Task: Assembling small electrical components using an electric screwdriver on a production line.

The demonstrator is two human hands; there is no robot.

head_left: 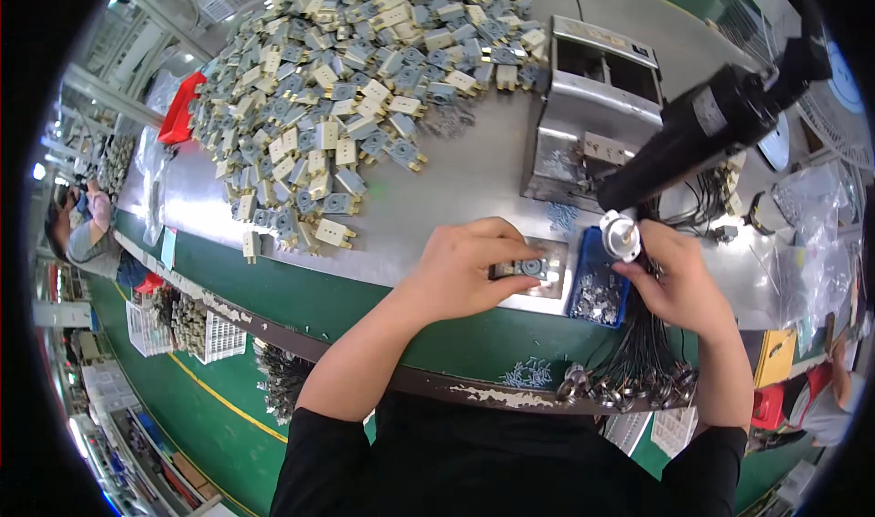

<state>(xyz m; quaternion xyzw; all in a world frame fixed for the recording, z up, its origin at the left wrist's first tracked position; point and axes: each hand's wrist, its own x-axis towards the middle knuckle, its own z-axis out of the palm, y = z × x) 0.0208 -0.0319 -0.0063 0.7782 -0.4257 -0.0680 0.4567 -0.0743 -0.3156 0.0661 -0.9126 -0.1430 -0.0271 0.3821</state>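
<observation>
My left hand [469, 269] is closed, thumb and fingers on either side of a small grey plastic housing [530, 267]. The housing sits at a flat metal plate [554, 289]. Over the blue tray [583, 271], my right hand [676, 273] grips a round silver metal part [622, 237] between thumb and fingers. That part has a hole or stud near its middle, too small to make out. Just above it ends a black cylindrical tool [702, 134]. Black cables [643, 344] hang below my right hand; whether one joins the held part is hidden.
A large heap of grey and cream plug-like parts [365, 89] covers the far left. Behind the plate stands a metal box machine [597, 107]. Loose screws [527, 373] and round metal parts on cables [638, 388] lie along the near edge. A red bin [180, 109] stands left.
</observation>
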